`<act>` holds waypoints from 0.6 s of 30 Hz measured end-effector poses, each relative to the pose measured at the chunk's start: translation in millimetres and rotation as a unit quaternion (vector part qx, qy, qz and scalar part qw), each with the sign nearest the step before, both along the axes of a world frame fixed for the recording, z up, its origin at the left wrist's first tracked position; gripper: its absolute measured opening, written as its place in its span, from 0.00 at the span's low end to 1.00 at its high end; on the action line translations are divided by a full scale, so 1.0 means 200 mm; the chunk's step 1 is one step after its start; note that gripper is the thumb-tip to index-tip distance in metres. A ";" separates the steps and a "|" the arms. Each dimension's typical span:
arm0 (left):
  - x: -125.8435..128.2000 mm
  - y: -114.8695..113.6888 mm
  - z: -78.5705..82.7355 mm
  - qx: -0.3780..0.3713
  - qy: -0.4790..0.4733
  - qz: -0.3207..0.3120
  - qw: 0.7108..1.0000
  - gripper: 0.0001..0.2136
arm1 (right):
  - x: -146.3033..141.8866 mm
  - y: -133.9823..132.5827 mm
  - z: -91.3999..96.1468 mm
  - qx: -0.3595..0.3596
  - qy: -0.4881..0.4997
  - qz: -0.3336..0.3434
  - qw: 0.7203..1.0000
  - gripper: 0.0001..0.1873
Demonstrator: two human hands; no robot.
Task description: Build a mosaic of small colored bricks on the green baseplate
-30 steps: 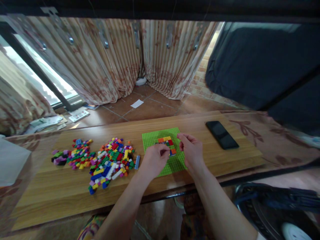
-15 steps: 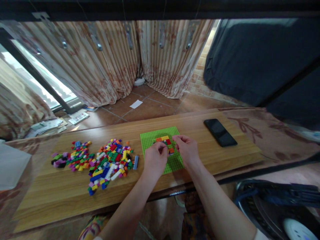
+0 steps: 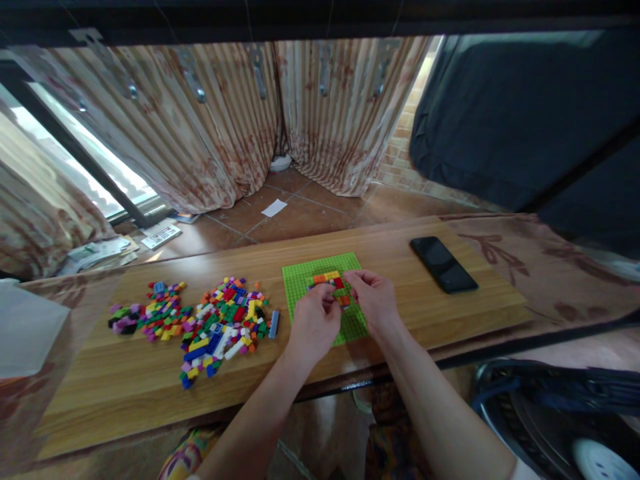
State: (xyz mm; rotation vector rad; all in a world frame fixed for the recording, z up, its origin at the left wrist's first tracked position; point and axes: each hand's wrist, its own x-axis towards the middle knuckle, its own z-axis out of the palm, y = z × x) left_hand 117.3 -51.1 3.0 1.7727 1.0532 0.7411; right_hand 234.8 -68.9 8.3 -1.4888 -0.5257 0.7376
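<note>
A green studded baseplate [image 3: 299,277] lies on the wooden board, with a small cluster of toy bricks [image 3: 327,276] in orange, yellow, red and other colours on its middle. My left hand [image 3: 316,319] is over the plate's near left part, thumb and fingers pinched at the cluster; what they hold, if anything, is hidden. At the cluster's right side my right hand [image 3: 373,299] is also pinched, its fingertips close to a red brick. Whatever sits between those fingertips is too small to make out. Both hands partly cover the cluster.
A big pile of loose bricks [image 3: 227,320] spreads over the left of the wooden board [image 3: 150,393], with a blue long brick [image 3: 274,324] at its right edge. A black phone [image 3: 443,265] lies to the right. A white container [image 3: 30,330] stands at far left.
My left hand has shifted slightly right and up over the brick cluster. My right hand stays nearly where it was, still pinched. The whole view has moved a little.
</note>
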 end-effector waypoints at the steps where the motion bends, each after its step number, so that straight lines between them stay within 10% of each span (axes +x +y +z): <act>1: 0.00 0.00 0.00 0.005 0.003 0.001 1.000 0.12 | 0.00 0.00 0.00 -0.004 -0.003 0.000 1.000 0.13; 18: 0.02 -0.02 0.03 0.020 0.043 0.015 0.999 0.15 | 0.09 -0.07 -0.04 -0.137 -0.100 0.179 0.969 0.26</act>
